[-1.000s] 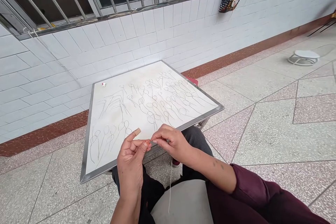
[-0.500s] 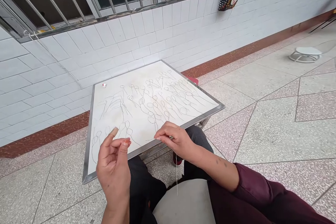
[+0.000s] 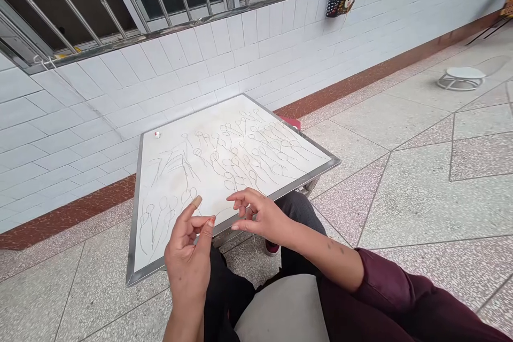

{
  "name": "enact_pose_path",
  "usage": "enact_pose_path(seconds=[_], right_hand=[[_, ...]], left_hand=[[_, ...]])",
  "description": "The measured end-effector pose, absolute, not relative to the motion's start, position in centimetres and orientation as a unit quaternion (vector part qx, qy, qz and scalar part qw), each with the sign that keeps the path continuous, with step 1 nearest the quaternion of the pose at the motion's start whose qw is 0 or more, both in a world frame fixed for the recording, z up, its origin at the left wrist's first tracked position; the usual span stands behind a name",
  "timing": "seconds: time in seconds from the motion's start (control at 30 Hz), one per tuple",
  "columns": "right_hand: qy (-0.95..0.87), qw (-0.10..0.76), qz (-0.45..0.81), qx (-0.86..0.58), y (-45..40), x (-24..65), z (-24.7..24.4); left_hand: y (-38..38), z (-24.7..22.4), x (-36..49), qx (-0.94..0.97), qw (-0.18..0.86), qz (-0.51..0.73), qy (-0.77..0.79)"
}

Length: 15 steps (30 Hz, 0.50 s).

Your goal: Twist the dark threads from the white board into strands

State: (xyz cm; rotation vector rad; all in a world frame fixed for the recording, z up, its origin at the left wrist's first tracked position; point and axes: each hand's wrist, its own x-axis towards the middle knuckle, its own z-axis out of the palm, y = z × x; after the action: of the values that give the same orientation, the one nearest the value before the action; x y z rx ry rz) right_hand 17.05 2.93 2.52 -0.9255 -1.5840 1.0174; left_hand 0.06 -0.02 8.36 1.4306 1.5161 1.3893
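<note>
My left hand is over the near edge of the white table, its thumb and index fingertip pressed together. What they pinch, perhaps the end of a thin wire, is too fine to make out. To its right, my right hand has its thumb and fingers spread apart, and a thin pale strand hangs below it. Many thin dark wire pieces with looped ends lie across the tabletop. Straighter wire lengths are grouped at the table's left part.
A small red and white item sits near the table's far left corner. The table touches a tiled wall under a barred window. A white stool stands at the right; a dark basket hangs above.
My left hand has moved right, closer to my right hand, still pinching. My right hand has opened its thumb and fingers from a pinch. The view has shifted slightly.
</note>
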Motion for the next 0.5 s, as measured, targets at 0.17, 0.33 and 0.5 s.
enact_pose_path(seconds=[0.17, 0.33, 0.5], right_hand=[[-0.593, 0.481, 0.525, -0.376, 2.9, 17.2, 2.2], [-0.588, 0.475, 0.514, -0.405, 2.7, 17.1, 2.2], [-0.633, 0.482, 0.412, -0.443, 2.5, 17.0, 2.3]], left_hand=[[1.0, 7.9, -1.2, 0.505, 0.362, 0.553, 0.555], [1.3, 7.4, -1.9, 0.517, 0.364, 0.544, 0.552], [0.7, 8.1, -1.4, 0.587, 0.261, 0.455, 0.616]])
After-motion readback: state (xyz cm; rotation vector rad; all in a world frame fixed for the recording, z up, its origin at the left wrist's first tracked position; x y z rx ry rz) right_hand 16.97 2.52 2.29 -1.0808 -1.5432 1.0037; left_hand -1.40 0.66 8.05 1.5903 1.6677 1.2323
